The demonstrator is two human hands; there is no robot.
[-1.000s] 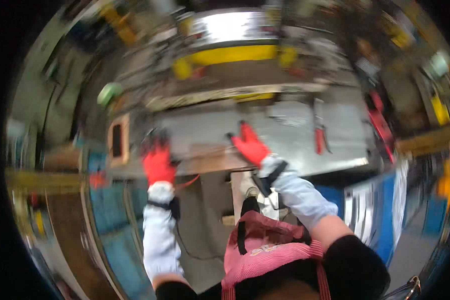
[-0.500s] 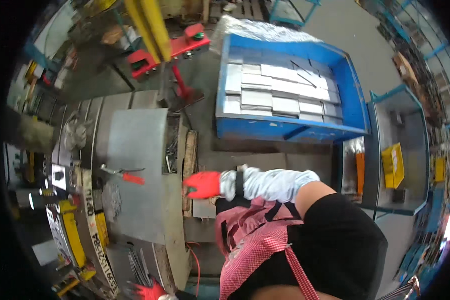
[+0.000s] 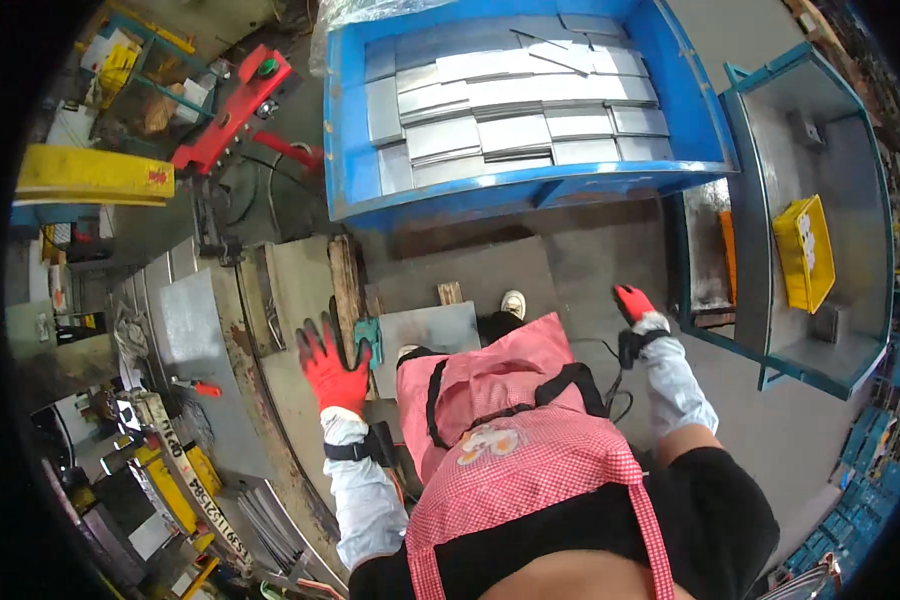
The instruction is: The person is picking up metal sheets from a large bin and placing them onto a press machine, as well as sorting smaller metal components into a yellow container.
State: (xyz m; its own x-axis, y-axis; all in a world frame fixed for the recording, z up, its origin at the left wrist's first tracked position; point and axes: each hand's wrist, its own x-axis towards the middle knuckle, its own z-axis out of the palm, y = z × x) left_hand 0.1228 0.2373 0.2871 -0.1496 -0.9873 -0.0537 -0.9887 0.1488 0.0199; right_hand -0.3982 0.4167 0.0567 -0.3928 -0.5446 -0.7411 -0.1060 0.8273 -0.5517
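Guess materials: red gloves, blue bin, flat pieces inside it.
Red gloves: matte, perhaps knit fabric; black areas suggest a coating. Blue bin: likely painted metal, rim looks worn. Flat pieces: probably bare sheet metal, going by grey sheen and thin edges.

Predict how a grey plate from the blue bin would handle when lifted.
The grey plates look stiff, lying flat with straight edges. One may slide on its neighbours, since they overlap and look smooth and shiny.

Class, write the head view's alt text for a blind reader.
A person's red-gloved left hand spreads near a long grey workbench; the red-gloved right hand hangs apart. Beyond, a blue rectangular bin holds silvery flat plates.
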